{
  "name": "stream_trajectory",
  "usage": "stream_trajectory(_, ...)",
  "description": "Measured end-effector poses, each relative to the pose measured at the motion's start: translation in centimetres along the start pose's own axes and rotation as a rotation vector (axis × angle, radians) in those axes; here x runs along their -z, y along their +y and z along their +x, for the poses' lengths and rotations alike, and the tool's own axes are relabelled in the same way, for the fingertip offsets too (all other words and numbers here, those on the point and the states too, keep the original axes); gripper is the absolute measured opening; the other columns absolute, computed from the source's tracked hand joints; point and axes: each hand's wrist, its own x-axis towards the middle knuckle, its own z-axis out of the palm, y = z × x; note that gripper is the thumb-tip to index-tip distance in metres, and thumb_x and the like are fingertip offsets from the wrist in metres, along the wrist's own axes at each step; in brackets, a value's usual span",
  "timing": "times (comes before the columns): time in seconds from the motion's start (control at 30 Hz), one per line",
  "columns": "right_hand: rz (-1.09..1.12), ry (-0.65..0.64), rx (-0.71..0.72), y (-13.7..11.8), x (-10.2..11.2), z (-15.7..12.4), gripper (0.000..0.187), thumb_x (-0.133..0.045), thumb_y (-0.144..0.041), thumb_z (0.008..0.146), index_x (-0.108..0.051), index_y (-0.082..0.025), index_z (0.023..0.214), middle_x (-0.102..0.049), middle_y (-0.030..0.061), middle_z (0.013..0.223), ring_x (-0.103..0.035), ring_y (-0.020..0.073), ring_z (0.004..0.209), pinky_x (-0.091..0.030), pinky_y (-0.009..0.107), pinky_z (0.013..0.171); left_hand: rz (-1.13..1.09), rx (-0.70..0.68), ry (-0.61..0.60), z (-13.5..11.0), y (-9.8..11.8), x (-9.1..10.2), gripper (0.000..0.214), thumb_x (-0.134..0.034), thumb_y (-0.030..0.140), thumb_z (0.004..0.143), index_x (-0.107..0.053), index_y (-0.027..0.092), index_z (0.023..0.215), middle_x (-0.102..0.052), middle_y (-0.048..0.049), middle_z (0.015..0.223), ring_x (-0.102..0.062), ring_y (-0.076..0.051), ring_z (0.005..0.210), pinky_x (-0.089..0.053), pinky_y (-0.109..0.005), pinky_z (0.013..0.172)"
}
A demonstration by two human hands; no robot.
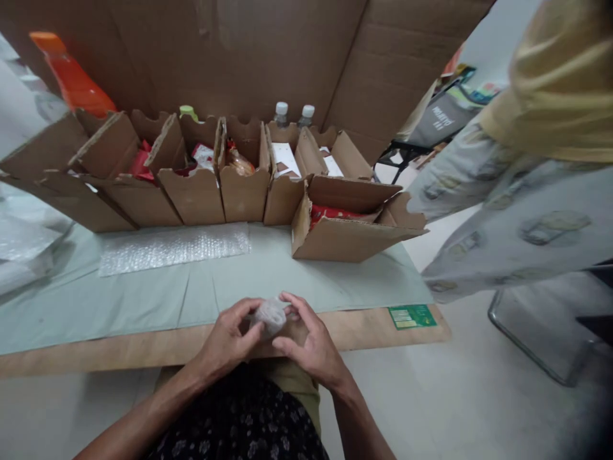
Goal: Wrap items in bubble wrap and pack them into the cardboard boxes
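Note:
My left hand (228, 337) and my right hand (309, 342) meet over the near edge of the table, fingers curled round a small whitish bundle (271, 315) that looks like bubble wrap around something hidden. Both hands grip it, the left from the left side, the right from the right and below. A flat sheet of bubble wrap (173, 248) lies on the pale green table cover (143, 297) beyond my hands.
A row of open cardboard boxes (196, 191) with packets stands at the back, one larger open box (345, 229) at the right. Two bottles (293, 115) and an orange bottle (71, 80) stand behind. Another person (522, 160) stands at the right.

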Motion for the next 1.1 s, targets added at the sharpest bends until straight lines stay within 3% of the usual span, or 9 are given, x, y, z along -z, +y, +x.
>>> stream_trajectory(0.1,-0.080,-0.037,0.033,-0.8,2.4,-0.1,0.040,-0.074,-0.024,0.085,-0.068,-0.025,0.124,-0.076,0.0062,0.117,-0.070,0.0235,0.106,-0.055,0.039,0.098,0.093,-0.126,-0.124,0.2,0.7,-0.8,0.024,-0.060,0.020,0.087,-0.069,0.021,0.109,-0.077,-0.0036,0.099,-0.073,-0.018,0.089,-0.060,-0.029,0.081)
stream_trajectory(0.23,-0.176,0.098,0.117,-2.3,7.6,0.6,0.006,-0.069,-0.023,0.089,-0.072,-0.023,0.093,-0.075,0.0000,0.083,-0.069,0.0166,0.076,-0.056,0.028,0.074,0.275,-0.443,-0.036,3.1,3.2,-0.4,0.038,-0.069,0.026,0.088,-0.062,0.021,0.125,-0.074,-0.0096,0.116,-0.071,-0.023,0.107,-0.060,-0.035,0.091)
stream_trajectory(0.37,-0.244,0.617,0.210,-4.6,15.8,2.4,0.016,-0.079,-0.034,0.085,-0.074,-0.023,0.095,-0.071,-0.0023,0.073,-0.062,0.0144,0.059,-0.049,0.026,0.054,0.480,-0.764,0.149,9.7,7.7,-0.3,0.059,-0.067,0.025,0.092,-0.048,0.018,0.146,-0.056,-0.0192,0.148,-0.054,-0.030,0.138,-0.048,-0.051,0.114)
stream_trajectory(0.43,-0.272,0.939,0.306,-5.8,19.8,4.0,0.024,-0.083,-0.039,0.081,-0.075,-0.024,0.098,-0.069,-0.0022,0.071,-0.060,0.0154,0.057,-0.047,0.028,0.052,0.548,-0.811,0.169,12.8,9.4,-1.2,0.050,-0.066,0.022,0.092,-0.055,0.016,0.140,-0.051,-0.0210,0.152,-0.047,-0.035,0.145,-0.043,-0.058,0.117)
stream_trajectory(0.5,-0.330,1.046,0.365,-6.6,23.1,5.8,0.025,-0.084,-0.041,0.080,-0.074,-0.027,0.099,-0.069,-0.0008,0.077,-0.061,0.0162,0.063,-0.048,0.031,0.059,0.594,-0.819,0.100,14.8,10.1,-2.4,0.028,-0.063,0.018,0.092,-0.067,0.017,0.119,-0.053,-0.0193,0.151,-0.045,-0.037,0.146,-0.042,-0.061,0.117)
stream_trajectory(0.6,-0.560,0.741,0.294,-6.8,26.4,8.0,0.021,-0.078,-0.046,0.083,-0.073,-0.028,0.093,-0.070,0.0014,0.081,-0.059,0.0167,0.068,-0.046,0.033,0.065,0.617,-0.820,0.014,15.3,9.5,-3.7,0.012,-0.062,0.014,0.091,-0.072,0.020,0.096,-0.049,-0.0142,0.156,-0.040,-0.037,0.150,-0.043,-0.062,0.116)
stream_trajectory(0.73,-0.684,0.235,0.222,-6.0,27.6,10.3,0.022,-0.067,-0.048,0.086,-0.073,-0.027,0.086,-0.072,0.0021,0.076,-0.059,0.0165,0.063,-0.041,0.031,0.056,0.596,-0.822,0.014,14.6,8.6,-3.8,0.017,-0.063,0.012,0.091,-0.073,0.023,0.099,-0.032,-0.0077,0.170,-0.032,-0.038,0.155,-0.043,-0.063,0.117)
stream_trajectory(0.97,-0.403,-0.020,0.147,-5.1,22.5,15.2,0.015,-0.063,-0.035,0.086,-0.070,-0.022,0.086,-0.072,-0.0005,0.079,-0.064,0.0161,0.071,-0.046,0.027,0.064,0.591,-0.849,0.042,15.2,8.3,-3.7,0.021,-0.064,0.009,0.089,-0.071,0.025,0.102,-0.026,-0.0049,0.173,-0.034,-0.037,0.155,-0.044,-0.061,0.117)
stream_trajectory(1.1,-0.657,-0.307,0.099,-3.7,18.7,18.2,0.012,-0.066,-0.022,0.084,-0.071,-0.022,0.073,-0.070,-0.0022,0.068,-0.061,0.0150,0.063,-0.038,0.026,0.060,0.597,-0.851,0.041,15.2,8.1,-3.7,0.022,-0.064,0.009,0.089,-0.070,0.025,0.103,-0.023,-0.0040,0.174,-0.032,-0.037,0.156,-0.043,-0.061,0.117)
